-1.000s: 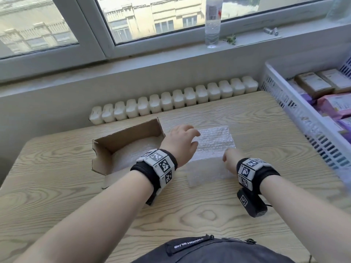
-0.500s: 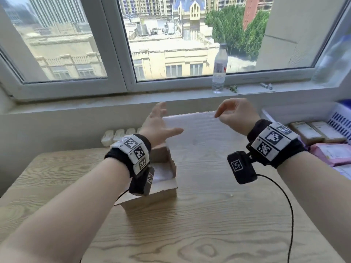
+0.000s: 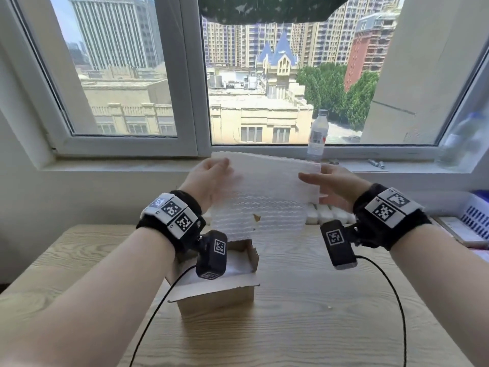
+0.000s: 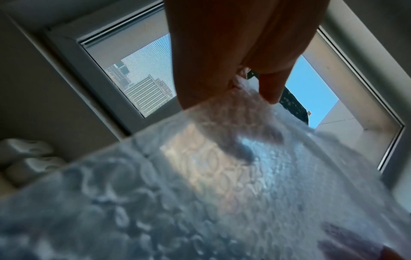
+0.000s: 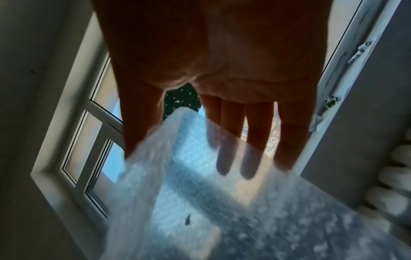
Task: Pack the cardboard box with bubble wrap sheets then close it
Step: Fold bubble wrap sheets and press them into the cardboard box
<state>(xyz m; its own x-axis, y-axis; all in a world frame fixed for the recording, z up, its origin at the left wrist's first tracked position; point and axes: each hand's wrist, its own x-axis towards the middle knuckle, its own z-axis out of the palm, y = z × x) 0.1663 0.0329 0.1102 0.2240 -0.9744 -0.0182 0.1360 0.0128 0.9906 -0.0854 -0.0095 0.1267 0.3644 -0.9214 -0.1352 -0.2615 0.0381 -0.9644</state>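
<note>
A clear bubble wrap sheet [image 3: 267,197] hangs upright in the air in front of the window sill, its lower edge just above the open cardboard box [image 3: 217,296]. My left hand [image 3: 225,172] pinches the sheet's upper left edge. In the left wrist view, the left hand [image 4: 255,91] has its thumb on the near face and its fingers show as shadows behind the sheet [image 4: 200,193]. My right hand [image 3: 315,181] holds the right edge. Its thumb lies in front and its straight fingers [image 5: 224,158] lie behind the sheet [image 5: 222,219]. White wrap lies inside the box.
The box stands on a wooden table [image 3: 330,327]. A water bottle [image 3: 317,136] stands on the window sill. A white basket [image 3: 476,215] sits at the table's right edge, and a white radiator [image 3: 325,211] runs behind the table. Black cables [image 3: 391,292] hang from both wrists.
One second ago the sheet lay flat on the table to the right of the box under both hands. Both hands have since lifted it upright above the box, and the view has tilted up.
</note>
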